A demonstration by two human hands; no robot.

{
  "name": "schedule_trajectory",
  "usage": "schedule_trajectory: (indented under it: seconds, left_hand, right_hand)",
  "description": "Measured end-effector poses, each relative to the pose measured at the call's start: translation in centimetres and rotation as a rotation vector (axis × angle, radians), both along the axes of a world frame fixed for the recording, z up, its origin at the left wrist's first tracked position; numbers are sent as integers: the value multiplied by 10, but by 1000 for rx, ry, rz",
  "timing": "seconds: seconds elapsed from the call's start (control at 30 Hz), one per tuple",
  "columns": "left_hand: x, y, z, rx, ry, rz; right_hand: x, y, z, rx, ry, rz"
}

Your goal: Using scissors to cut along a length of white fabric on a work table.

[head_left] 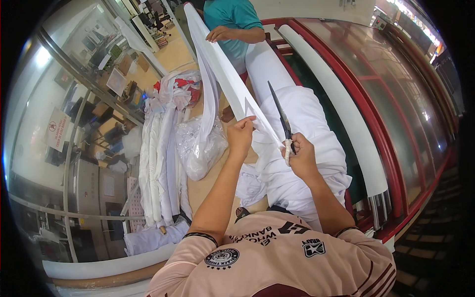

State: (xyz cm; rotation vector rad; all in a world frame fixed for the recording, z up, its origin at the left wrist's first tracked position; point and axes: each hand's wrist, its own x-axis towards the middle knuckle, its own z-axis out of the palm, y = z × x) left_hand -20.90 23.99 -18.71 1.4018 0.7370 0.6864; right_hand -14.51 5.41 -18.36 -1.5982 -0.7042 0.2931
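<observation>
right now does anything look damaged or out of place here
Yes, mildly: the scissors in the right hand have white wrapping around part of the handle, perhaps a repair or padding. Also, a clear plastic bag sits crumpled beside the white rolls, looking untidy.

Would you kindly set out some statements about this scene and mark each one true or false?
1. The person's right hand holds scissors. True.
2. The person's left hand holds a roll of tape. False: the left hand is at the edge of the white cloth strip.
3. The co-worker's hand is on the white cloth strip. True.
4. The clear plastic bag lies to the right of both the person's hands. False: it lies to their left.
5. The co-worker's sleeve is yellow. False: it is teal.
</observation>
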Motion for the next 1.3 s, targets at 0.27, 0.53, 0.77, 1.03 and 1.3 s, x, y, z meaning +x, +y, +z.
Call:
schedule_trajectory:
  seconds: [0.27, 0.53, 0.77, 1.03, 1.3]
  left_hand:
    - [6, -2, 9, 427, 209, -8]
    - [-16, 2, 21, 800, 206, 74]
    - [-30, 1, 25, 882, 333, 61]
    - [-41, 3, 8, 1028, 338, 49]
    - [-47, -6, -4, 1083, 299, -78]
  right_hand:
    - [-9, -2, 2, -154, -61, 70]
    - [-9, 0, 10, -237, -396, -18]
    - [-5, -1, 58, -96, 487, 470]
    - [-5, 28, 66, -447, 583, 540]
    - [-2, 71, 67, -331, 601, 465]
